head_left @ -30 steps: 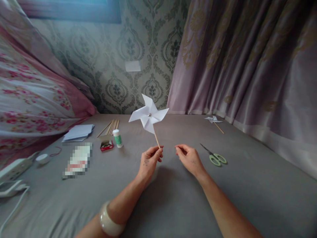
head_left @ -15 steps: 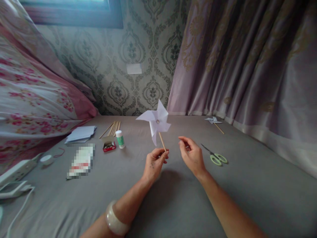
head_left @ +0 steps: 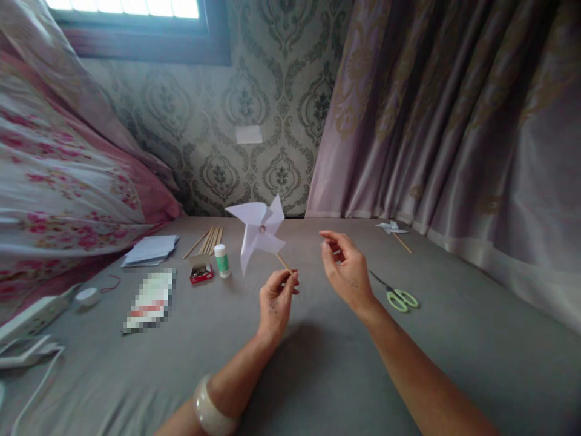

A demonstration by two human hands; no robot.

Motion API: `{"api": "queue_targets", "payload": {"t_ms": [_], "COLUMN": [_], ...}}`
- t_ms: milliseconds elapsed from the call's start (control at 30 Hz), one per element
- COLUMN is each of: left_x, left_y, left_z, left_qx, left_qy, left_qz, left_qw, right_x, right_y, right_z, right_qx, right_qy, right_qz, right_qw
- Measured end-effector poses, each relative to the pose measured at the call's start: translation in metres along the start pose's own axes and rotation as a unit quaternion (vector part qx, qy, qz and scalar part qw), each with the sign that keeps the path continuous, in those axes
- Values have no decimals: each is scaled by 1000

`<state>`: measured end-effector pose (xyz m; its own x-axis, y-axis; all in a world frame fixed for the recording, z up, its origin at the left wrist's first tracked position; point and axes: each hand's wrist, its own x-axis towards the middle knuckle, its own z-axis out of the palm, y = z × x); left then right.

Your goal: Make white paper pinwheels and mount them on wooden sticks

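Note:
A white paper pinwheel (head_left: 265,233) on a thin wooden stick is held up over the grey sheet, its head tilted to the left. My left hand (head_left: 278,303) pinches the lower end of that stick between thumb and fingers; the stick's bottom tip is hidden in the grip. Right of the pinwheel, my right hand (head_left: 347,269) hovers with curled fingers and thumb apart, touching nothing. Scissors with green handles (head_left: 399,298) lie just beyond the right wrist.
Back left lie a paper stack (head_left: 149,249), several wooden sticks (head_left: 212,240), a red box of small metal pieces (head_left: 201,274) and a glue stick (head_left: 222,261). Another pinwheel (head_left: 393,228) lies back right. A power strip (head_left: 36,318) sits at the left edge.
My left hand has tipped the pinwheel to the left, and its blades have turned. My right hand has moved slightly up and left. The view has tilted up a little.

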<state>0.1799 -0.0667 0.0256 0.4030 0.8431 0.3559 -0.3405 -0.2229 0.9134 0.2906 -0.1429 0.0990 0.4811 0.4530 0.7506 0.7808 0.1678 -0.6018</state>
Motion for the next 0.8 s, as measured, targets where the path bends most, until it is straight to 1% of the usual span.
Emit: {"api": "queue_targets", "payload": {"t_ms": [100, 167, 300, 433, 500, 600, 800], "left_x": [6, 10, 18, 25, 28, 31, 29], "left_y": [6, 7, 7, 8, 9, 9, 12], "left_z": [-7, -12, -24, -33, -35, -37, -36], "left_qx": [15, 23, 21, -3, -23, -46, -50], "left_qy": [68, 104, 161, 204, 220, 229, 221], "left_qz": [82, 112, 128, 128, 123, 114, 111], "left_qw": [994, 988, 978, 971, 967, 966, 968], "right_x": [-6, -12, -26, -39, -42, -45, -47], "right_y": [2, 5, 19, 32, 35, 37, 43], "right_z": [5, 7, 9, 13, 14, 16, 18], "right_qx": [-6, -11, -14, -23, -26, -32, -40], "right_qy": [-20, -28, -44, -70, -81, -92, -101], "right_qz": [-4, -1, 18, 35, 36, 34, 29], "right_qw": [1000, 1000, 999, 997, 996, 995, 994]}}
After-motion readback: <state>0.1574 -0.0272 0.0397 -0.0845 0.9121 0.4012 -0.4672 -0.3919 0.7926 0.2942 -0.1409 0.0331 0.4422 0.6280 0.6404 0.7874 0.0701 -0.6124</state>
